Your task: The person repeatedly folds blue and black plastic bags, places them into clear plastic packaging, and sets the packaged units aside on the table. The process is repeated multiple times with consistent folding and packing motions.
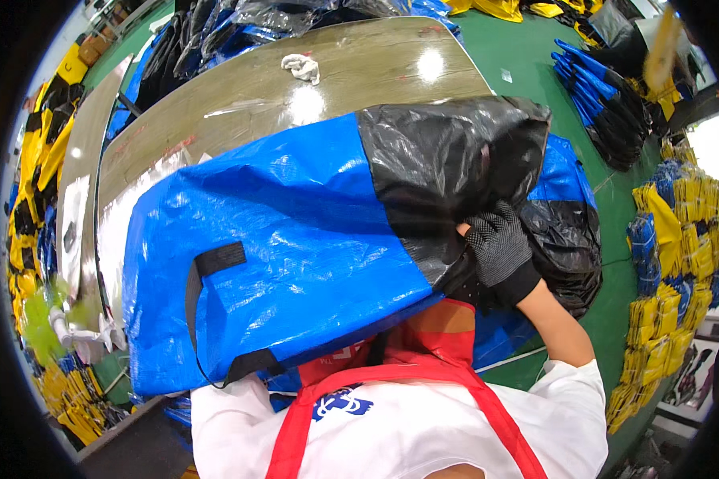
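A large blue and black woven plastic bag (287, 221) lies spread across the near side of a shiny table (227, 108), with its blue part at the left and its black part at the right. A black webbing strap forms a loop on the blue side. My right hand (497, 242), in a dark dotted glove with a bare thumb tip, grips the bunched black material near the bag's right end. My left hand is out of sight; the left sleeve runs under the bag's near edge.
More blue and black bags (563, 239) lie just right of my right hand. Others are heaped beyond the table. A crumpled white cloth (301, 68) rests on the tabletop. Stacked yellow and blue bundles (665, 287) stand at the right, on the green floor (515, 54). A green fan (45, 317) is at the left.
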Demonstrator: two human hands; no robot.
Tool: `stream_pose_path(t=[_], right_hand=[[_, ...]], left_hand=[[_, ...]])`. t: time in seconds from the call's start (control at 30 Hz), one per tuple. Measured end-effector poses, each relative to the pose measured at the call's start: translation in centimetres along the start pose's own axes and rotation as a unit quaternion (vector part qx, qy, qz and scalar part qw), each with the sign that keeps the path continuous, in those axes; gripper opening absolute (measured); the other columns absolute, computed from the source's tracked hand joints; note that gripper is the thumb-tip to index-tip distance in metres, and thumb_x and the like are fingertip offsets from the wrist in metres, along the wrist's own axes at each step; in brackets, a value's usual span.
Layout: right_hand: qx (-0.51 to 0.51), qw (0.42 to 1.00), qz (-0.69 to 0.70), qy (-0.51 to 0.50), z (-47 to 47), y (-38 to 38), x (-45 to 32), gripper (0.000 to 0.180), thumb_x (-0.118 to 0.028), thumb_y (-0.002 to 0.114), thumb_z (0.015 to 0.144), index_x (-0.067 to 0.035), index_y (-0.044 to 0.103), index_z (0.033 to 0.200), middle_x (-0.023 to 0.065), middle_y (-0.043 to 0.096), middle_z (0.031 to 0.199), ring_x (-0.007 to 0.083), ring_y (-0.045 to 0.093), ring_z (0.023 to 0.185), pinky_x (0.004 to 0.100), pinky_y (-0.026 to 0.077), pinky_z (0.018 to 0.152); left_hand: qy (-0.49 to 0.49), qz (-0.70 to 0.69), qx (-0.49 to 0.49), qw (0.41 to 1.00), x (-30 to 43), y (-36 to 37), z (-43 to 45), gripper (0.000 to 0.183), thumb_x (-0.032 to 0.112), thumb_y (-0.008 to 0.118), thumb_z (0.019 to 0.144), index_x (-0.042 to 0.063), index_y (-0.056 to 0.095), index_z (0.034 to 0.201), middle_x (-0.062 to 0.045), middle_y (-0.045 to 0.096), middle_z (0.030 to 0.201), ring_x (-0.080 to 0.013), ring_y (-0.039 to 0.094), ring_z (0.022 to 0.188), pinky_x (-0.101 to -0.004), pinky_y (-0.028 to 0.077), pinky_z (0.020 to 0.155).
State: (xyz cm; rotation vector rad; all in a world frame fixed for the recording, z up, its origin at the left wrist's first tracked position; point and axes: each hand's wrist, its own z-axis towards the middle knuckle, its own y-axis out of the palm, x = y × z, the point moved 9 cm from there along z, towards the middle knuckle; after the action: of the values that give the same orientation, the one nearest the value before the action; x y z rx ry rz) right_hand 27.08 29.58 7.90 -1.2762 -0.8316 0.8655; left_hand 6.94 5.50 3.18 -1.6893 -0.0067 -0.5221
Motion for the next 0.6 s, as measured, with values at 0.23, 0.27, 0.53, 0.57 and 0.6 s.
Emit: stream_pose_path(t=[0.23,0.27,0.53,0.57,0.6], right_hand=[[0.012,0.994,0.006,-0.11,0.0,2.8,0.3,0.025,-0.022,0.054,0.078,-0.022,0.066,0.101,0.0036,0.062,0.111,0.0332,0.049,0.114,0.0599,0.028,0.102],[0.015,0.991,0.032,-0.131,-1.7,4.9,0.4,0.025,-0.023,0.055,0.078,-0.022,0.067,0.099,0.0024,0.063,0.11,0.033,0.049,0.115,0.0622,0.026,0.101],[-0.135,0.989,0.007,-0.057,-1.1,5.8,0.2,0.033,-0.025,0.059,0.079,-0.022,0.065,0.111,0.0079,0.056,0.122,0.0303,0.046,0.119,0.0568,0.026,0.105],[-0.164,0.985,-0.007,-0.046,-0.9,5.4,0.1,0.035,-0.026,0.06,0.078,-0.022,0.064,0.113,0.0084,0.055,0.123,0.0303,0.046,0.12,0.0557,0.026,0.105],[-0.188,0.98,-0.029,-0.051,-0.4,5.5,-0.1,0.038,-0.028,0.061,0.077,-0.021,0.063,0.114,0.0086,0.054,0.126,0.0305,0.046,0.121,0.0551,0.026,0.105]], left_hand=[[0.0,0.032,0.08,0.996,-1.0,-1.7,7.2,0.051,0.029,0.048,0.093,0.007,0.039,0.138,-0.016,0.038,0.141,-0.028,0.037,0.129,-0.04,0.029,0.105],[0.004,0.036,0.094,0.995,-1.1,-2.2,8.9,0.051,0.028,0.048,0.093,0.006,0.039,0.138,-0.016,0.039,0.141,-0.0277,0.038,0.129,-0.0395,0.029,0.105],[-0.26,0.079,0.168,0.948,-15.3,-13.0,-9.0,0.049,0.02,0.049,0.093,0.004,0.038,0.138,-0.015,0.042,0.139,-0.0248,0.042,0.126,-0.0359,0.033,0.103],[-0.317,0.095,0.193,0.924,-18.2,-15.3,-13.9,0.049,0.019,0.049,0.093,0.003,0.037,0.138,-0.015,0.042,0.139,-0.0244,0.042,0.126,-0.0354,0.034,0.103],[-0.367,0.122,0.215,0.897,-18.8,-17.8,-18.3,0.048,0.018,0.049,0.094,0.003,0.037,0.138,-0.015,0.042,0.139,-0.0241,0.043,0.125,-0.0349,0.034,0.103]])
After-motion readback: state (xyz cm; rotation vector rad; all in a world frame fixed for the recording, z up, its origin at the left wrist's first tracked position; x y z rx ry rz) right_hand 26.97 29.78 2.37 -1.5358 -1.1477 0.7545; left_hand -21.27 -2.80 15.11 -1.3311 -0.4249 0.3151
